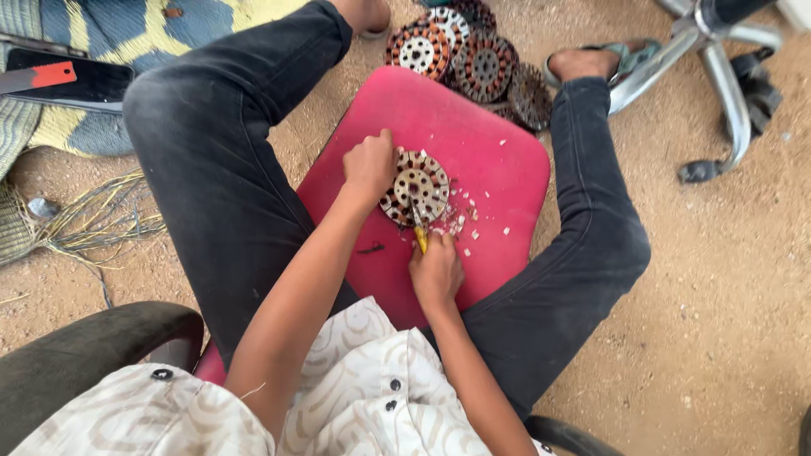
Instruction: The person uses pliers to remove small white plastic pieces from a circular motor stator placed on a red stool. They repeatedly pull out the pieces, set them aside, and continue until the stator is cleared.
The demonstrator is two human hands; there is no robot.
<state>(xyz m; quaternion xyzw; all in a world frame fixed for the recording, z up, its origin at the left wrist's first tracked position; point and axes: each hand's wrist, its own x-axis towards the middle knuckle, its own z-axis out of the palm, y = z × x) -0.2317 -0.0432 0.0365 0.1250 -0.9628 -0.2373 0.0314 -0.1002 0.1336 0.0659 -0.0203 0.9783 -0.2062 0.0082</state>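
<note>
A round metal motor core point(416, 187) with slots around its rim lies flat on a red padded seat point(498, 152) between my legs. My left hand point(369, 165) grips the core's left edge and holds it down. My right hand point(435, 272) is closed around a yellow-handled tool point(420, 237) whose tip meets the core's near edge. Small white scraps point(467, 228) lie scattered on the red seat just right of the core.
A pile of similar rusty cores point(473, 59) sits on the sandy ground beyond the seat. A chair base with castors point(718, 76) stands at the top right. Loose wire strands point(93, 221) and a woven mat point(127, 34) lie on the left. A dark armrest point(93, 346) curves at bottom left.
</note>
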